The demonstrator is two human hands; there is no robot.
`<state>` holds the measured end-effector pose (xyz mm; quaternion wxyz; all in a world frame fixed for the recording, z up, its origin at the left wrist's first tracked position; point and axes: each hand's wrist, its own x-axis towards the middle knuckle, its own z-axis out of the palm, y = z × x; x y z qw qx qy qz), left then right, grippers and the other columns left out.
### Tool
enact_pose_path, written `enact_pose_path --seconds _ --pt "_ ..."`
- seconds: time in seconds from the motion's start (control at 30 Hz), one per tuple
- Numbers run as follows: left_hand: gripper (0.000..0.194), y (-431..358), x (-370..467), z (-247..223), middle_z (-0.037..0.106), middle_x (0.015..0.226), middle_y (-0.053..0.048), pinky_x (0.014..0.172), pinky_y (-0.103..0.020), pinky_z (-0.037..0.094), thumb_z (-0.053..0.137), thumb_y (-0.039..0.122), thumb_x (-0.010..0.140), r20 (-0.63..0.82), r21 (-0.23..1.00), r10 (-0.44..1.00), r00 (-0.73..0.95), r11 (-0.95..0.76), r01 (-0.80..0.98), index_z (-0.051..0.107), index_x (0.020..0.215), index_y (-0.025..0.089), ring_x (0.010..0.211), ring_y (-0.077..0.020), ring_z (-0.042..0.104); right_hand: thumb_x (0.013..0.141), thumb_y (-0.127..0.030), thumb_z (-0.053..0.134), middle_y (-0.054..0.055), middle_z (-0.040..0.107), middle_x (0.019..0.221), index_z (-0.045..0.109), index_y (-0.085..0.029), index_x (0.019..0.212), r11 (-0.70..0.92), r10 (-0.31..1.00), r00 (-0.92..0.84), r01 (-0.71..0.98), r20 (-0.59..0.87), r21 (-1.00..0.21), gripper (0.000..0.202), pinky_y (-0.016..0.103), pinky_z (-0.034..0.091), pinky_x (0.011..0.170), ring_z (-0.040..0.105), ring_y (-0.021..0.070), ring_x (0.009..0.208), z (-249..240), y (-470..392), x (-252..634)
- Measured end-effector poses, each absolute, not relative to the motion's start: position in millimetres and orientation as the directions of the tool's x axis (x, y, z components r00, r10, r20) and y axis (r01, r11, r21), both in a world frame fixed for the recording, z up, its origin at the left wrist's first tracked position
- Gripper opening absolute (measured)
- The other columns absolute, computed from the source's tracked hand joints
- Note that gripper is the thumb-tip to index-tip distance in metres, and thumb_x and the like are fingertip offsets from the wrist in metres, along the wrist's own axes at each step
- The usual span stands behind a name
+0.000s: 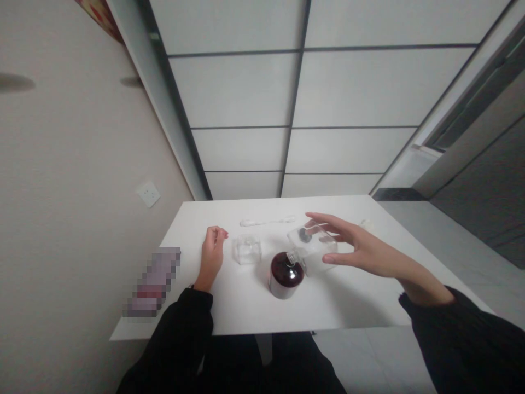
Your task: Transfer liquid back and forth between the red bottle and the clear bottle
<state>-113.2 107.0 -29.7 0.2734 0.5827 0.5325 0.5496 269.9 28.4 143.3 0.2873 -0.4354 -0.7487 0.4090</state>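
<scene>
My right hand [348, 243] is wrapped wide around a clear, squarish bottle [315, 254], thumb on the near side and fingers on the far side. The bottle tilts left, its threaded neck down at the top of a dark brown bottle [286, 276] that stands upright on the table. A dark round piece [305, 235] shows at the clear bottle; whether it lies behind it I cannot tell. To the left, my left hand [213, 246] hovers with curled fingers; anything inside them is hidden. Beside it stands a clear square glass jar [248, 250].
Behind the jar, a thin whitish stick [267, 221] with wider ends lies on the white table [241, 306]. A blurred purple-and-red item [153, 284] rests at the left edge. A small pale thing [366, 224] sits back right. A wall [74, 191] borders the left side.
</scene>
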Motion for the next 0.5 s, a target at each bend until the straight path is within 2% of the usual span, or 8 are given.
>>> enact_pose_path --seconds 0.1,0.17,0.2,0.27,0.4,0.5 --pt "0.035 104 -111 -28 0.07 0.128 -0.01 0.094 -0.047 0.063 0.068 0.041 0.105 0.344 0.895 0.934 -0.1 -0.293 0.335 0.066 0.13 0.017 0.109 -0.0249 0.072 0.084 -0.052 0.09 0.014 0.063 0.148 0.058 -0.031 0.154 0.197 0.922 -0.372 0.219 0.105 -0.956 0.08 0.054 0.057 0.11 0.062 0.035 0.137 99 26 287" --pt "0.035 100 -108 -27 0.07 0.127 -0.01 0.096 -0.048 0.062 0.068 0.042 0.105 0.338 0.888 0.941 -0.033 -0.307 0.344 0.067 0.129 0.017 0.109 -0.0253 0.071 0.08 -0.053 0.092 0.013 0.056 0.158 0.064 -0.033 0.148 0.152 0.964 -0.228 0.037 0.14 -0.988 0.076 0.055 0.057 0.111 0.057 0.0377 0.143 66 29 293" --pt "0.036 98 -107 -26 0.07 0.128 -0.01 0.099 -0.05 0.061 0.068 0.043 0.104 0.335 0.884 0.942 0.003 -0.315 0.346 0.066 0.129 0.017 0.111 -0.0258 0.071 0.082 -0.058 0.089 0.011 0.052 0.162 0.063 -0.034 0.147 0.154 0.97 -0.194 0.007 0.15 -0.988 0.074 0.056 0.056 0.112 0.054 0.0374 0.145 50 33 293" --pt "0.043 93 -103 -23 0.068 0.134 -0.012 0.107 -0.054 0.056 0.07 0.046 0.102 0.326 0.876 0.942 0.076 -0.332 0.35 0.064 0.134 0.018 0.116 -0.0277 0.069 0.085 -0.063 0.085 0.011 0.054 0.16 0.062 -0.035 0.144 0.157 0.974 -0.163 -0.017 0.158 -0.987 0.07 0.057 0.052 0.116 0.053 0.0354 0.146 23 42 288" --pt "0.072 83 -98 -16 0.062 0.146 -0.015 0.118 -0.056 0.048 0.085 0.05 0.084 0.285 0.864 0.938 0.195 -0.34 0.371 0.056 0.144 0.022 0.129 -0.0342 0.064 0.08 -0.061 0.089 0.012 0.057 0.154 0.059 -0.033 0.14 0.153 0.976 -0.16 0.021 0.147 -0.988 0.073 0.057 0.044 0.123 0.052 0.0345 0.146 -9 67 259" --pt "0.078 79 -97 -12 0.061 0.149 -0.016 0.12 -0.058 0.045 0.089 0.048 0.079 0.256 0.853 0.939 0.231 -0.332 0.402 0.055 0.145 0.023 0.134 -0.0371 0.062 0.08 -0.059 0.089 0.013 0.056 0.155 0.058 -0.031 0.139 0.151 0.967 -0.219 0.078 0.131 -0.986 0.072 0.056 0.039 0.126 0.053 0.0338 0.146 -17 79 238"
